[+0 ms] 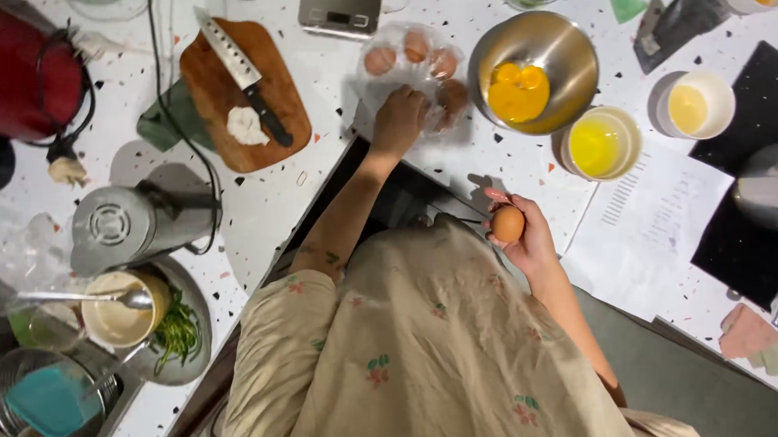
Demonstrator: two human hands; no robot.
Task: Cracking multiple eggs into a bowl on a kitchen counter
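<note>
L hand (398, 120) rests on clear egg carton (416, 69), fingers curled, grip unclear. R hand (522, 236) pinches brown egg (508, 223) w/ fingertips, near steel bowl (567, 52) of yolks.

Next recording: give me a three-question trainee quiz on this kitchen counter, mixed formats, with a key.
1. True or false: the right hand holds a brown egg.
2. The left hand rests on: A) the knife; B) the clear egg carton; C) the kettle.
3. Fill in: the steel bowl holds egg ____.

Key: 1 true; 2 B; 3 yolks.
</note>
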